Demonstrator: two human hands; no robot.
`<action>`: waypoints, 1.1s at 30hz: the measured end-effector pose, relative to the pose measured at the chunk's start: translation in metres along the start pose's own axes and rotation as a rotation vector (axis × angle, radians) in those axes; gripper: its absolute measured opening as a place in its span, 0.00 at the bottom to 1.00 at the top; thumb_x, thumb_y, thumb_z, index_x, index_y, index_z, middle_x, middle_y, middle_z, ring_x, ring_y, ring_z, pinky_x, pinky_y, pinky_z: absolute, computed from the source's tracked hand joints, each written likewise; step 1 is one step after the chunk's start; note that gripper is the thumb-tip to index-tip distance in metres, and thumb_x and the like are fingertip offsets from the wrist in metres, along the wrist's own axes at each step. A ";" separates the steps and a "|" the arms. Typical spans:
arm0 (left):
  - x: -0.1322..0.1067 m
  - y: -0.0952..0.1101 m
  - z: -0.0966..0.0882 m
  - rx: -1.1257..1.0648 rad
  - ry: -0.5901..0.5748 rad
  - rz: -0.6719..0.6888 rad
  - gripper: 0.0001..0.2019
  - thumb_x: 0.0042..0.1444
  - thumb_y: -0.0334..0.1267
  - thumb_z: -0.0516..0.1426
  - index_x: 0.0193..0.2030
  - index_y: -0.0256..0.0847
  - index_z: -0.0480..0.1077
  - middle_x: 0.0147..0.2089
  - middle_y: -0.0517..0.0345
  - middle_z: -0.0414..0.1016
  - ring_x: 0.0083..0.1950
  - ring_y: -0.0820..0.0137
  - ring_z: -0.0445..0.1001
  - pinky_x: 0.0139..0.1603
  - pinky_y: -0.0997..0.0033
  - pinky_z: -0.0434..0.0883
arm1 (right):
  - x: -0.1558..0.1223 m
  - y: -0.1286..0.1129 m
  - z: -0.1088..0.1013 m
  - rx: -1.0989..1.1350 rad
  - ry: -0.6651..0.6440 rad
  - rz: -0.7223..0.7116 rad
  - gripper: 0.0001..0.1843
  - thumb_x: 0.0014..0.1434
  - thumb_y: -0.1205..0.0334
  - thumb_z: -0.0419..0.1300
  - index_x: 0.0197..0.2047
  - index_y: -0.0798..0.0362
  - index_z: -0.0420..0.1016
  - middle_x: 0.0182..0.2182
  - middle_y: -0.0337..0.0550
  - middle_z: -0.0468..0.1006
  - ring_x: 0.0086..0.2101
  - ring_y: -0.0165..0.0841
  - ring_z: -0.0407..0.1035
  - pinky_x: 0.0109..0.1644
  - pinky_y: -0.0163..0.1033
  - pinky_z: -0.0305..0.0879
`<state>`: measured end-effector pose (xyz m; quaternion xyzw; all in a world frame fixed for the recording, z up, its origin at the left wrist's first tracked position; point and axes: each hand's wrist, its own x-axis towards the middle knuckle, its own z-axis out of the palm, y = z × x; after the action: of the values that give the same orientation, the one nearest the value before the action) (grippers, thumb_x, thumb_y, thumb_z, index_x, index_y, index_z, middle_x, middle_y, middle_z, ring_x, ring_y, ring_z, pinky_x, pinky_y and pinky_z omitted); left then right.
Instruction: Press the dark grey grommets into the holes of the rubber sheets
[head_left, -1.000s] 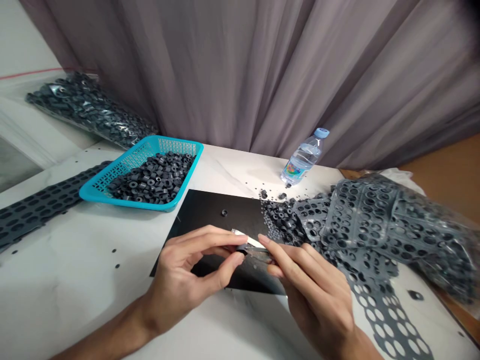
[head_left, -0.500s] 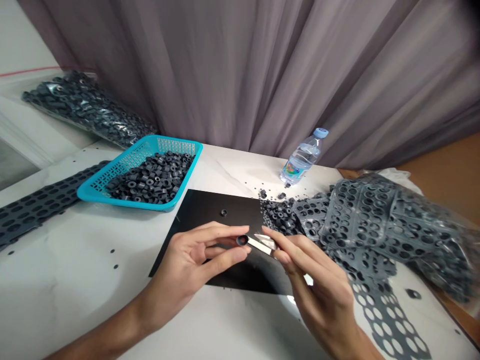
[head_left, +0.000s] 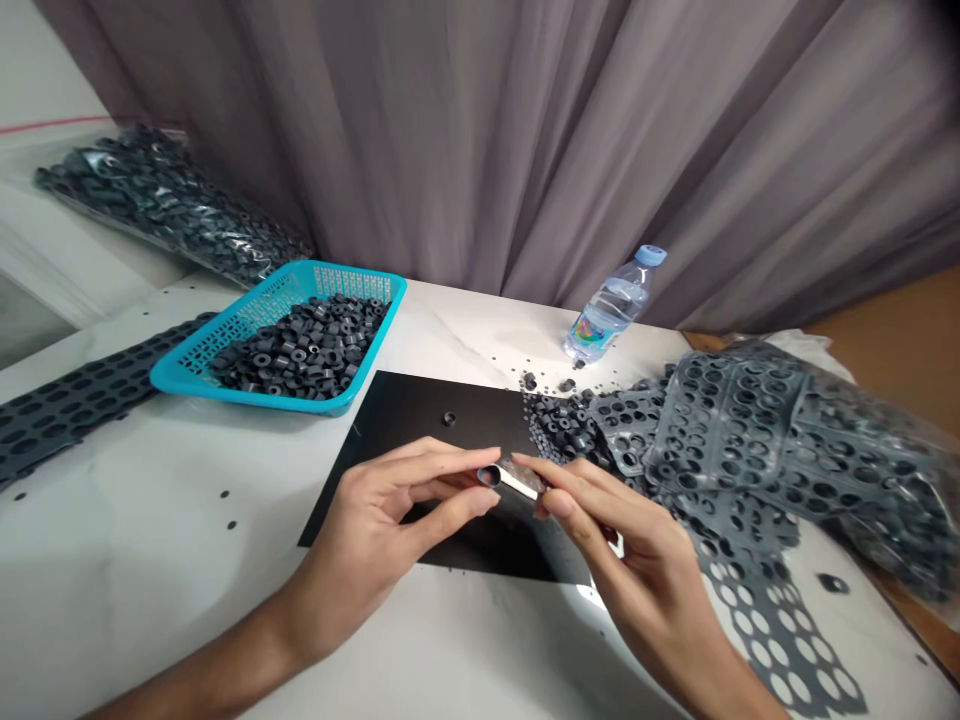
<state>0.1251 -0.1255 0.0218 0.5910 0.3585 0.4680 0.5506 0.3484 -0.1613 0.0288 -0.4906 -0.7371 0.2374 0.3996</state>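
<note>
Over the black mat (head_left: 405, 395), my left hand (head_left: 397, 510) pinches a small dark ring (head_left: 489, 476) between thumb and fingertips, its hole facing me. My right hand (head_left: 622, 530) grips a shiny pale metal tool, apparently tweezers (head_left: 521, 482), between thumb and index finger. The tool's tip meets the right side of the ring; whether it reaches inside cannot be made out. Another dark ring (head_left: 449, 419) lies on the mat beyond my hands.
A blue basket (head_left: 262, 400) of dark rings stands at left, before a filled plastic bag (head_left: 172, 210). Perforated dark sheets (head_left: 720, 420) and loose rings (head_left: 566, 425) lie at right, near a water bottle (head_left: 611, 310). Another perforated sheet (head_left: 90, 390) lies far left.
The two prongs of the tweezers, spread apart before, now lie close together at the ring. My right hand has shifted slightly left; the left hand stays nearly still.
</note>
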 end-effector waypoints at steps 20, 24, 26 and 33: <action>-0.004 -0.009 -0.002 0.253 0.048 0.322 0.20 0.62 0.28 0.65 0.57 0.51 0.79 0.47 0.57 0.81 0.44 0.71 0.80 0.46 0.76 0.79 | -0.001 -0.001 0.004 0.029 0.007 -0.057 0.22 0.72 0.67 0.57 0.66 0.46 0.74 0.40 0.43 0.78 0.36 0.32 0.72 0.40 0.37 0.71; -0.003 -0.010 -0.001 0.265 0.049 0.334 0.19 0.62 0.28 0.65 0.58 0.50 0.79 0.47 0.57 0.81 0.44 0.71 0.80 0.45 0.75 0.79 | -0.001 -0.001 0.002 0.018 0.020 -0.055 0.21 0.72 0.67 0.58 0.65 0.45 0.76 0.39 0.43 0.79 0.38 0.33 0.73 0.41 0.37 0.72; -0.002 -0.010 -0.001 0.272 0.050 0.347 0.19 0.62 0.28 0.65 0.58 0.49 0.79 0.47 0.56 0.81 0.44 0.70 0.80 0.45 0.74 0.80 | 0.000 -0.001 0.001 0.002 0.017 -0.052 0.20 0.72 0.65 0.58 0.64 0.45 0.77 0.38 0.43 0.79 0.38 0.34 0.74 0.42 0.37 0.73; -0.003 -0.009 -0.003 0.291 0.036 0.358 0.21 0.62 0.26 0.65 0.58 0.51 0.79 0.47 0.58 0.81 0.46 0.72 0.79 0.47 0.76 0.77 | -0.002 0.001 -0.001 -0.031 0.002 -0.044 0.19 0.72 0.64 0.57 0.63 0.44 0.77 0.37 0.44 0.80 0.41 0.36 0.75 0.39 0.37 0.74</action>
<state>0.1225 -0.1263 0.0126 0.7098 0.3215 0.5120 0.3615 0.3505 -0.1622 0.0280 -0.4805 -0.7509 0.2168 0.3979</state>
